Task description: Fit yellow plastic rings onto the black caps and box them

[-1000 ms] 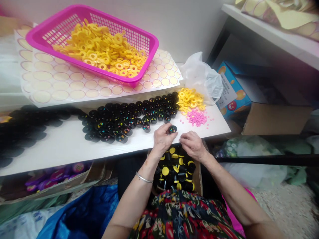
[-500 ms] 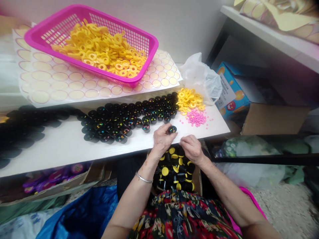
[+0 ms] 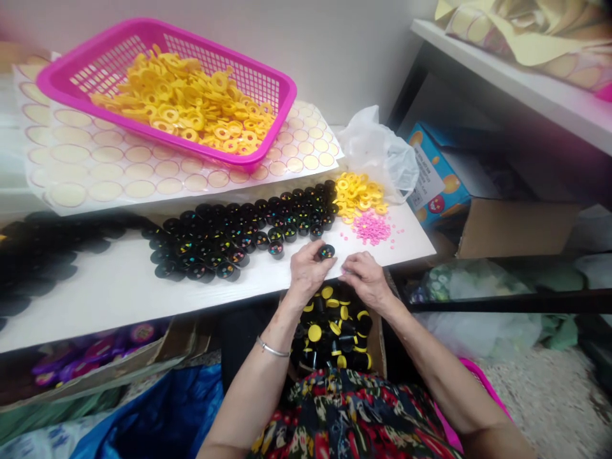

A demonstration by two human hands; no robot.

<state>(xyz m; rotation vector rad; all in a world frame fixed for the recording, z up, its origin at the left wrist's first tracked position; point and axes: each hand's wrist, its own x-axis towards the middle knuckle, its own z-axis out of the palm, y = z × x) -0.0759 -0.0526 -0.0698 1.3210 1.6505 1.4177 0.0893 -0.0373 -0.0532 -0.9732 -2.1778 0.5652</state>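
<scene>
My left hand grips a small black cup between thumb and fingers, its open top facing up with coloured bits inside. Just to the right, my right hand is closed in a pinch over the table's front edge; a hint of pink shows at the fingertips, too small to name. Behind the hands lies a pile of tiny pink pieces. Beyond that are yellow rings. Rows of black cups with coloured bits stand to the left on the white table.
A pink basket of yellow rings sits on sticker sheets. Below my hands, a box holds black containers with yellow lids. A clear plastic bag and an open carton are at the right.
The view has shifted slightly. My left hand still holds the black cup, and my right hand has come a little closer to it, still pinched.
</scene>
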